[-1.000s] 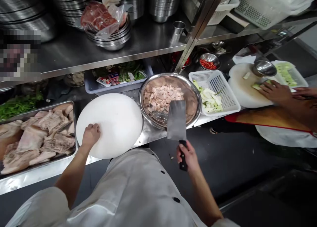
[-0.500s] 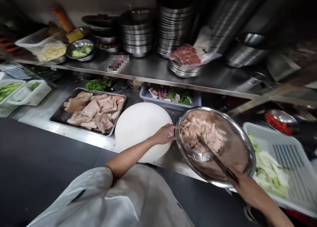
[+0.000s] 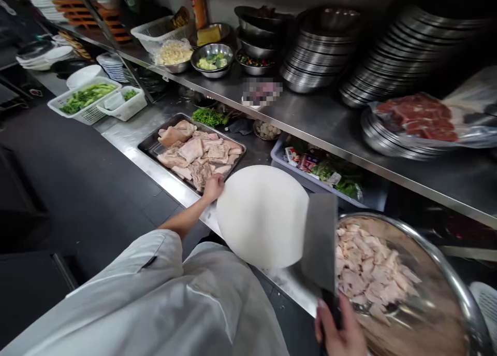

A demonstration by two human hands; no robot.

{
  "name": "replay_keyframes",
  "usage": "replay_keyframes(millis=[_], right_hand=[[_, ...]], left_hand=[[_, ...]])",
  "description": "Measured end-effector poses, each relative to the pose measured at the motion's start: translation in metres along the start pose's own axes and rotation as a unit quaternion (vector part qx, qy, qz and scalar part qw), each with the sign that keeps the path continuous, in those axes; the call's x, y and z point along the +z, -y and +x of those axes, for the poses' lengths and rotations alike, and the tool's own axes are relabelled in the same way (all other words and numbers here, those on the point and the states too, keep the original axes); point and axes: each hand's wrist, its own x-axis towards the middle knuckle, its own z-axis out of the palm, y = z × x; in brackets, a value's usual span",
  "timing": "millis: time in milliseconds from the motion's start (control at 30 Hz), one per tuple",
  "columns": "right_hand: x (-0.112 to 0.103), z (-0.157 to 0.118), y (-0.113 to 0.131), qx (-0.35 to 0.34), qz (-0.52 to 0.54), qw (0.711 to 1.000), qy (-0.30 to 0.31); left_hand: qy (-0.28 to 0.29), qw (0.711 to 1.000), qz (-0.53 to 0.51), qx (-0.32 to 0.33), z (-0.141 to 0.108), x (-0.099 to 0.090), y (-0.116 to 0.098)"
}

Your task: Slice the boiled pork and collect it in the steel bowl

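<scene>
My left hand point(image 3: 214, 187) is at the near right rim of a dark metal tray point(image 3: 149, 150), fingers curled together over the edge. Large pieces of pale cooked meat point(image 3: 192, 151) fill that tray. My right hand point(image 3: 341, 327) grips the dark handle of a cleaver point(image 3: 321, 239), its broad blade upright between board and bowl. A round white cutting board point(image 3: 264, 216) lies bare in front of me. To its right, a wide steel bowl point(image 3: 462, 288) contains sliced pale meat point(image 3: 373, 265).
Above the counter runs a steel shelf point(image 3: 310, 117) with stacked steel bowls point(image 3: 314, 55) and bagged red meat point(image 3: 419, 117). A lilac tub point(image 3: 285, 161) of greens and packets sits under it. White baskets of green vegetables point(image 3: 87, 97) stand at the left.
My left hand has left the bowl's rim and moved left to the tray. My right hand has lifted the cleaver out of the bowl's sliced meat. The view has turned left.
</scene>
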Motion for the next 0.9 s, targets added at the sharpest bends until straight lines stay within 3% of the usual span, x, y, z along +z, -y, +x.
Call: replay_keyframes(millis=[100, 167, 267, 333, 500, 733, 900], right_hand=[[0.066, 0.028, 0.014, 0.021, -0.039, 0.995, 0.084], [0.093, 0.042, 0.018, 0.029, -0.085, 0.993, 0.082], [0.112, 0.053, 0.023, 0.047, -0.115, 0.992, 0.03], [0.118, 0.055, 0.029, 0.056, -0.119, 0.991, 0.008], [0.128, 0.057, 0.04, 0.067, -0.135, 0.988, -0.031], [0.145, 0.054, 0.027, 0.078, -0.151, 0.984, -0.06], [0.15, 0.051, 0.034, 0.029, -0.156, 0.983, -0.088]], left_hand=[[-0.009, 0.996, 0.08, -0.038, 0.03, -0.031, 0.046], [-0.018, 0.989, 0.138, -0.048, 0.05, -0.051, 0.073], [-0.034, 0.973, 0.223, -0.055, 0.085, -0.077, 0.104], [-0.015, 0.963, 0.259, -0.069, 0.112, -0.086, 0.116], [0.094, 0.947, 0.302, -0.058, 0.172, -0.078, 0.123], [0.144, 0.948, 0.283, -0.02, 0.202, -0.07, 0.117], [0.129, 0.938, 0.312, 0.077, 0.222, -0.079, 0.11]])
